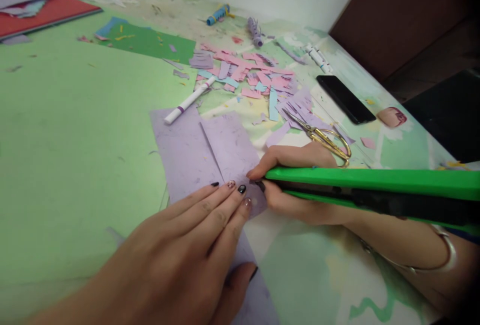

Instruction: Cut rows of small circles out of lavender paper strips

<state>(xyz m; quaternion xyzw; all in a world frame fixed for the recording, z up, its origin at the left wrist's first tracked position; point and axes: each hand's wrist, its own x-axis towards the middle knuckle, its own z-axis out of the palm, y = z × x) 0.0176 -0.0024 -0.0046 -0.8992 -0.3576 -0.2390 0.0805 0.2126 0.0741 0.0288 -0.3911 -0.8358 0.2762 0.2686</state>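
A sheet of light purple paper [180, 150] lies on the table with an upper flap [230, 137] folded over it. My left hand [195, 245] rests flat on the paper, fingers stretched out and thumb apart, pressing near the flap's lower end. At the paper's right edge, my right hand [296, 200] is closed, its index finger and thumb pinched together on the edge. A long bright green and black object [375, 185] crosses in front of this hand and hides part of it. Whether the hand also holds that object cannot be made out.
Gold-handled scissors [330, 140] lie just beyond my right hand. A white marker [189, 100] rests on the paper's top edge. Pink and purple scraps [258, 72], rolled paper pieces [255, 32], a black phone [345, 99], green paper [150, 42] and a red folder [48, 12] lie farther back.
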